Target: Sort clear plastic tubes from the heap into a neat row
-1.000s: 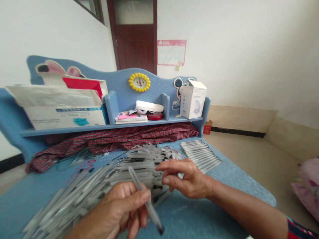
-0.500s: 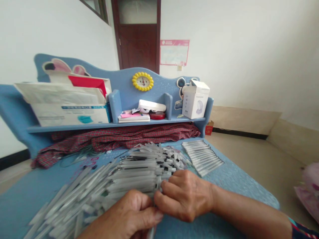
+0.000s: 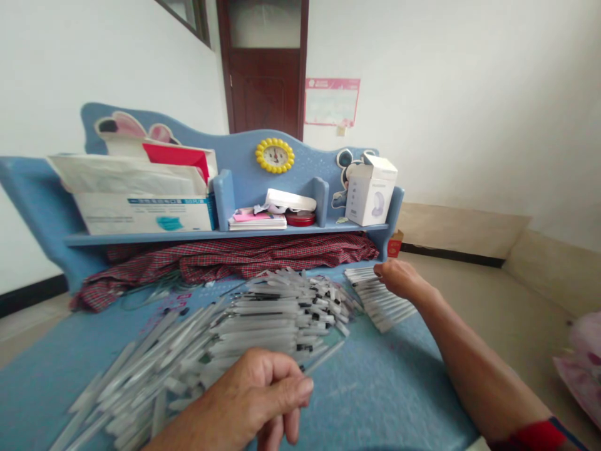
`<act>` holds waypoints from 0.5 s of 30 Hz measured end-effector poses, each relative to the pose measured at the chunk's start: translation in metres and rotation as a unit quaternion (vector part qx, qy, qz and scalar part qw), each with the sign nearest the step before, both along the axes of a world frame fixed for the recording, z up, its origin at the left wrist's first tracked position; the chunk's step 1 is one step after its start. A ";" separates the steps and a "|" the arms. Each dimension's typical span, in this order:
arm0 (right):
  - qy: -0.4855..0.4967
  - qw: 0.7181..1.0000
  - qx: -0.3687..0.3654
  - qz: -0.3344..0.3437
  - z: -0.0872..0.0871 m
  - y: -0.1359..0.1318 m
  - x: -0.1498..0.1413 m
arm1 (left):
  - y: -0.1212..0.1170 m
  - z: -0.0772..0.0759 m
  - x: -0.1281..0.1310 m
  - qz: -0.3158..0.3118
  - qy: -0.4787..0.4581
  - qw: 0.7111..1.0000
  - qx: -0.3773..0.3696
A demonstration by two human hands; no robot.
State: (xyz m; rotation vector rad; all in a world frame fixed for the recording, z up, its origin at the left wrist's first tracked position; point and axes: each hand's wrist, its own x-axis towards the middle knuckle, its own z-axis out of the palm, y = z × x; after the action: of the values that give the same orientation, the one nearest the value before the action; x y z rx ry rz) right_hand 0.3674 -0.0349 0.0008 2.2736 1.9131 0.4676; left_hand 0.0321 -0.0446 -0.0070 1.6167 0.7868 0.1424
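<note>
My left hand (image 3: 263,398) hovers over the near edge of the pile, thumb pressed towards curled fingers; whatever it may hold is hidden. To the far right, my right hand (image 3: 404,279) reaches over a neat row of slim pens (image 3: 382,300), its fingertips pinched at the row's far end. I cannot make out what is between them. Beside my left hand spreads a big pile of translucent pen barrels and caps (image 3: 263,326), some with black ends. One loose pen-like piece (image 3: 326,357) sticks out from the pile, just beyond my left hand.
Behind the blue table (image 3: 385,388) runs a shelf (image 3: 197,237) bearing a mask box (image 3: 145,213), papers (image 3: 258,222), a red round tin (image 3: 300,218) and a white box (image 3: 370,194). Checked cloth (image 3: 235,257) is bunched beneath it. A yellow clock (image 3: 275,155) decorates the backboard.
My right hand has left my left hand and moved forward and right to the row of pens. My left hand stays close to the same place. The view has shifted slightly.
</note>
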 end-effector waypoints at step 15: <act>0.007 0.993 -0.084 -0.086 -0.018 0.010 0.015 | 0.002 -0.004 0.001 -0.028 -0.008 1.000 0.006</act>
State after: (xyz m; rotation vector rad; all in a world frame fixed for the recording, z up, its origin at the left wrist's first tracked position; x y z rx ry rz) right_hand 0.3824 -0.0251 -0.0171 2.3088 1.6731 0.2596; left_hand 0.0331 -0.0427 -0.0105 1.6453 0.7285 0.1193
